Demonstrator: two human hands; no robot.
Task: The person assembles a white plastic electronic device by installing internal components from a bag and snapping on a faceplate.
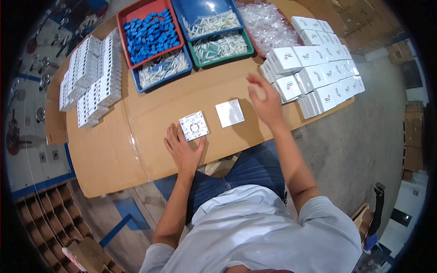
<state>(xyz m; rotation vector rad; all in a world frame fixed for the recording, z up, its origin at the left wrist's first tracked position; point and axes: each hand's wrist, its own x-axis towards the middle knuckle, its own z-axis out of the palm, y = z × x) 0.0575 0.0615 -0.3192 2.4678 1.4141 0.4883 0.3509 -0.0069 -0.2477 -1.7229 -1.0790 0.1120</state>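
Observation:
A square white switch plate [194,125] lies back side up on the cardboard-covered table [150,109]. My left hand [183,150] rests flat on the cardboard just below it, thumb and fingers touching its lower edges. A second square plate [230,113], smooth face up, lies a little to the right. My right hand [265,101] hovers open above the table between that plate and the stack of small white boxes [314,68], holding nothing.
Trays stand at the far edge: a red one with blue parts [151,32], blue ones [207,20] [165,68] and a green one [221,47] with white parts. Clear plastic bags [266,22] lie behind. Rows of white plates [91,79] fill the left.

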